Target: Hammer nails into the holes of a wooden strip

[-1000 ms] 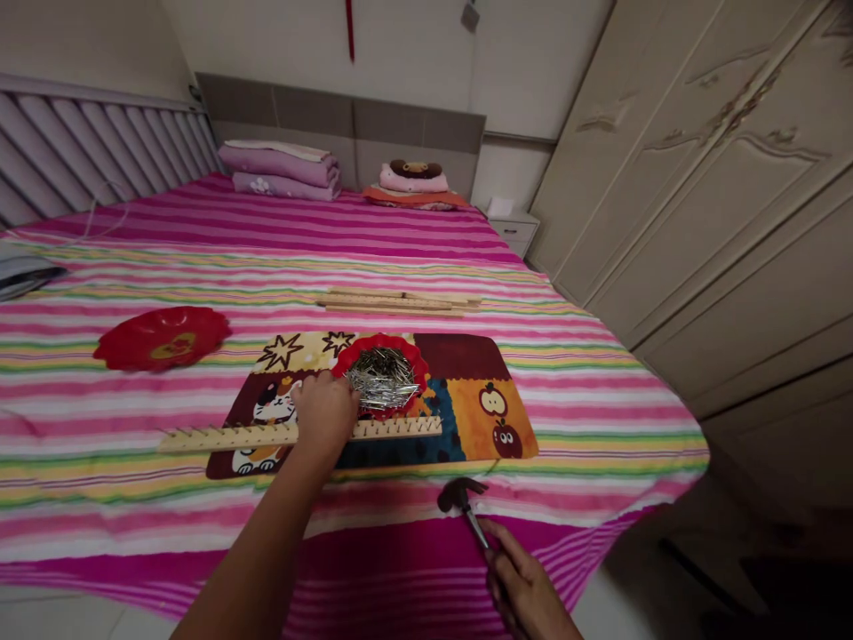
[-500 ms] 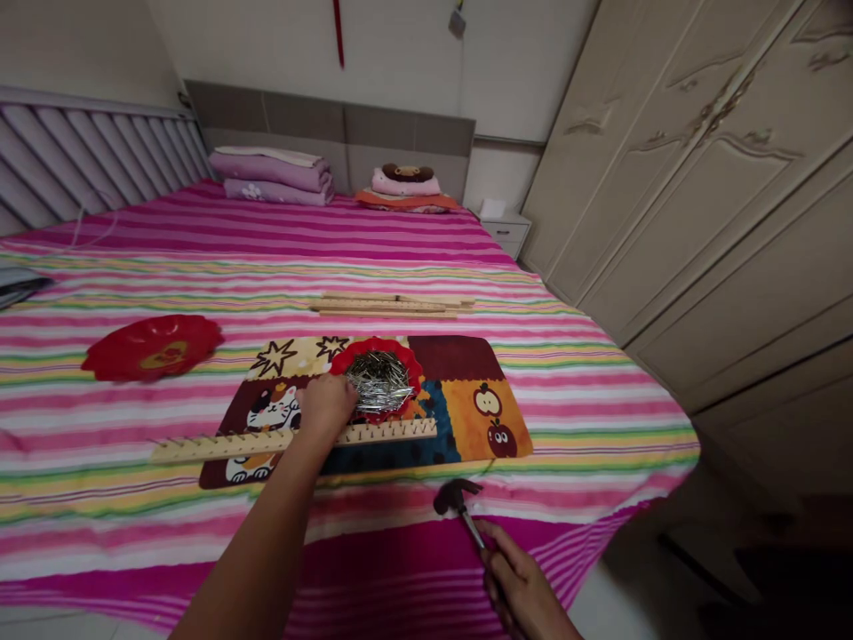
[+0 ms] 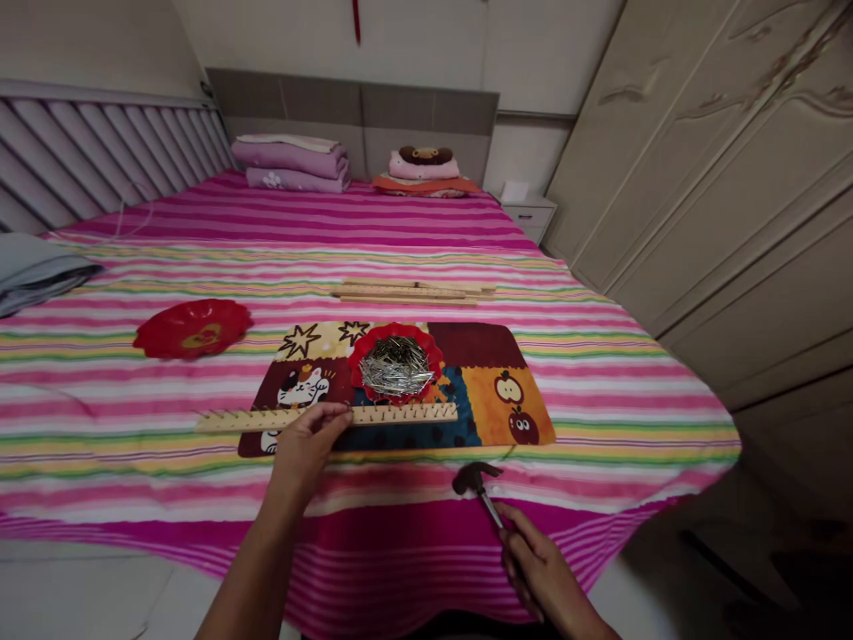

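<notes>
My left hand is at the middle of a pale wooden strip, thumb and fingertips pinched at its upper side. What looks like a nail is between them, mostly hidden by the fingers. Several nails stand up from the strip on both sides of the hand. Just behind the strip, a red scalloped bowl holds a heap of loose nails. At the near side of the bed, my right hand is closed around the handle of a claw hammer, its head held in front of the mat.
The strip and bowl lie on a patterned mat on a striped bedspread. Behind lie more wooden strips. To the left are a red dish and folded cloth. A wardrobe stands at the right.
My left hand has left the nail bowl and come down to the wooden strip. The right hand still holds the hammer; the camera view has shifted slightly.
</notes>
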Demonstrator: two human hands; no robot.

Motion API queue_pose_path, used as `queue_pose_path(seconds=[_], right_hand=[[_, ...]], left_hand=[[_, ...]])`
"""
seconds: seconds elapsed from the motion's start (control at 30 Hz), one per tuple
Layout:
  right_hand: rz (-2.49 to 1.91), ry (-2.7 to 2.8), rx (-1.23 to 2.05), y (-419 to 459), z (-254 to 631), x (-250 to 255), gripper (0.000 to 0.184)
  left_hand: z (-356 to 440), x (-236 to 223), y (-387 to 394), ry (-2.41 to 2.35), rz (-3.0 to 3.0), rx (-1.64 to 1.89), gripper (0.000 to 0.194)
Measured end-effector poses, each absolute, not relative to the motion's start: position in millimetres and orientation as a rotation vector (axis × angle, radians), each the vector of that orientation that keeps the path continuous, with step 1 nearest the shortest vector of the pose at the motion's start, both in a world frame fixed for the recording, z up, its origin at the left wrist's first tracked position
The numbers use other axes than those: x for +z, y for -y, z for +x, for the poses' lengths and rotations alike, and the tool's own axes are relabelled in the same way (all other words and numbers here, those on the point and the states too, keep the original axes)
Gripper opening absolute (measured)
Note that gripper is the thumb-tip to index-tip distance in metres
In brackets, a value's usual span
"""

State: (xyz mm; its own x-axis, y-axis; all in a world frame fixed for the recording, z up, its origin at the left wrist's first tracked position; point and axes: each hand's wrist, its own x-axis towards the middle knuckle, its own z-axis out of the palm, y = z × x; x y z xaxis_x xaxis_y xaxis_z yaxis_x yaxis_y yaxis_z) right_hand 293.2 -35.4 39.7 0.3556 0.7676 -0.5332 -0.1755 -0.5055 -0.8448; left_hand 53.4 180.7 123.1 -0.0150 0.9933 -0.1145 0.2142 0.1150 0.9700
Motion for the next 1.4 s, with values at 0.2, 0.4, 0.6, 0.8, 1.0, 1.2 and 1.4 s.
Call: queue_pose_path(seconds=[0.2, 0.4, 0.6, 0.8, 1.0, 1.2, 1.4], right_hand=[[-1.733, 0.533, 1.297, 35.1, 291.6, 43.6, 0.062], [-1.734, 0.53, 1.309, 34.5, 292.6, 44.5, 0.06], [-1.735, 0.53, 1.319, 34.5, 292.4, 45.3, 0.059], [-1.714, 0.521, 1.303, 34.7, 292.0, 44.3, 0.06], [-1.735, 0.524, 1.361, 38.5, 293.3, 38.6, 0.075], [-1.672, 0.739, 1.351, 20.1, 272.4, 89.6, 0.065], [-1.529, 1.324, 1.112, -38.4, 246.9, 144.8, 0.042]], left_hand=[[59.4, 103.8, -177.6, -1.555, 1.328, 0.996, 0.033], [66.2, 103.0, -176.7, -1.637, 1.292, 1.032, 0.03], [67.5, 100.9, -175.2, -1.621, 1.303, 1.049, 0.029], [68.5, 95.9, -175.5, -1.597, 1.341, 1.067, 0.027], [66.6, 85.2, -175.2, -1.595, 1.659, 1.107, 0.018], [65.4, 74.7, -174.9, -1.541, 1.918, 1.18, 0.016], [65.8, 63.9, -173.3, -1.487, 1.996, 1.238, 0.015]])
